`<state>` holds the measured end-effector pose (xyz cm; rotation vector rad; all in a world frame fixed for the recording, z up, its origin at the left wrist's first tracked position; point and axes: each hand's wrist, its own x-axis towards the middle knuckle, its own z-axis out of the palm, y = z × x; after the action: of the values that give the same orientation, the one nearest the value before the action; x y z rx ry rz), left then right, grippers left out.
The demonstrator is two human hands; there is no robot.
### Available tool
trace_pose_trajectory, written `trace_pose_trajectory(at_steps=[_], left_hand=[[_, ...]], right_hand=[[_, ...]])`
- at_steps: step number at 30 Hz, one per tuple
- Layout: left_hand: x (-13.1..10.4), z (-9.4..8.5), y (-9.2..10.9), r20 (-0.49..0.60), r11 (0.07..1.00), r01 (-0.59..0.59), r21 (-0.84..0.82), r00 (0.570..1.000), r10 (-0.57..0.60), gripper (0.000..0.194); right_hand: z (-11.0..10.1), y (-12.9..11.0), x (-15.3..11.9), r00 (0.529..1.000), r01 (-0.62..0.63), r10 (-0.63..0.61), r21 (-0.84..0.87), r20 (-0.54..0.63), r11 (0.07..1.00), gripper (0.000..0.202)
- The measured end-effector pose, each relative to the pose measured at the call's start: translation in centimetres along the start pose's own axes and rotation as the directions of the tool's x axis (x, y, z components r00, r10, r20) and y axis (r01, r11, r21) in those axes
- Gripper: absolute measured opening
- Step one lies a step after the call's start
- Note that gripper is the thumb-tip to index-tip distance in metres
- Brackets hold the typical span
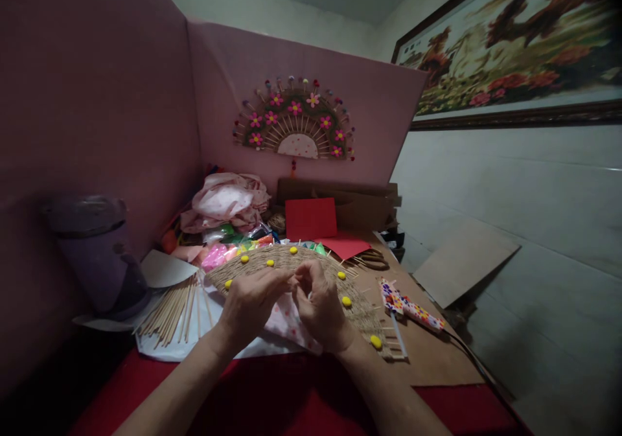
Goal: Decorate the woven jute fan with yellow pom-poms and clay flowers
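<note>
One left hand and one right hand hold their curled fingertips close together over the twine fan, and whether they pinch anything between them cannot be told. The fan, dotted with yellow pieces, lies directly beneath both hands. Left of the fan are wooden sticks, right of it a flower-patterned glue gun, behind it red paper.

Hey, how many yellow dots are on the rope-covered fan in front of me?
7 visible: three yellow dots on the left, one at the top, three down the right side. The left hand or right hand may hide others.
</note>
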<state>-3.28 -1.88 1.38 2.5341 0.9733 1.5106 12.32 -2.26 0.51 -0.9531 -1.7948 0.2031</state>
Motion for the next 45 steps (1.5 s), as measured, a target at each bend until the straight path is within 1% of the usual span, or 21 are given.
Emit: trace_pose_trajectory(at_steps=[1,2,5,6,9,11,16,20,23,28,33,37,39,41,45], left_hand=[[0.0,0.1,0.0,-0.006,0.999,-0.017,0.041,1.000,0.017,0.016],[0.0,0.1,0.0,-0.020,0.996,-0.003,0.088,1.000,0.005,0.016],[0.0,0.1,0.1,-0.048,0.972,0.092,0.217,0.995,-0.083,0.011],[0.0,0.1,0.2,-0.037,0.966,0.095,0.240,0.995,-0.089,0.012],[0.1,-0.1,0.3,0.030,0.969,0.032,0.243,0.999,-0.040,0.019],[0.1,-0.2,0.3,0.042,0.975,0.009,0.223,0.999,-0.019,0.019],[0.0,-0.1,0.2,0.045,0.978,0.047,0.202,0.997,-0.057,0.018],[0.0,0.1,0.3,0.047,0.951,0.094,0.294,0.993,-0.112,0.020],[0.1,0.1,0.8,0.072,0.920,0.088,0.381,0.990,-0.125,0.020],[0.3,0.0,1.6,0.182,0.906,-0.002,0.422,0.980,-0.082,0.016],[0.3,0.1,1.4,0.188,0.926,-0.062,0.373,0.982,-0.011,0.014],[0.2,0.3,1.1,0.194,0.920,-0.111,0.375,0.980,0.039,0.013],[0.2,0.3,1.0,0.185,0.908,-0.122,0.401,0.982,0.050,0.013],[0.2,0.4,1.0,0.146,0.901,-0.137,0.412,0.986,0.083,0.015],[0.3,0.2,0.9,0.051,0.918,-0.192,0.346,0.981,0.186,0.018]], right_hand=[[0.0,0.0,0.0,1.000,-0.004,0.004,0.010,-0.008,1.000,0.011],[0.0,0.0,0.1,1.000,-0.009,0.010,0.018,-0.019,1.000,0.011],[-0.1,-0.2,0.1,0.999,-0.017,0.017,0.023,-0.032,1.000,0.011],[-0.1,-0.2,0.1,0.999,-0.014,0.014,0.022,-0.030,1.000,0.011],[-0.1,-0.3,0.1,1.000,-0.005,0.006,0.032,-0.021,0.999,0.012],[0.0,-0.2,0.1,1.000,-0.015,0.016,0.043,-0.023,0.999,0.012],[0.0,0.3,0.1,0.998,-0.057,0.059,0.069,-0.027,0.996,0.011],[0.0,0.1,0.1,0.999,-0.032,0.034,0.059,-0.024,0.998,0.010],[0.0,-0.1,0.1,0.999,-0.033,0.034,0.043,-0.016,0.999,0.011],[0.0,0.3,0.1,0.996,-0.080,0.080,0.017,-0.042,0.997,0.012],[0.0,0.8,0.2,0.994,-0.093,0.092,-0.011,-0.063,0.996,0.014],[-0.1,0.6,0.2,0.997,-0.059,0.059,0.010,-0.052,0.998,0.014],[-0.2,0.4,0.1,0.998,-0.036,0.037,0.022,-0.053,0.999,0.014],[-0.2,0.3,0.0,0.998,-0.029,0.030,0.034,-0.050,0.999,0.015],[-0.3,0.5,0.1,0.996,-0.071,0.074,0.059,-0.050,0.996,0.016]])
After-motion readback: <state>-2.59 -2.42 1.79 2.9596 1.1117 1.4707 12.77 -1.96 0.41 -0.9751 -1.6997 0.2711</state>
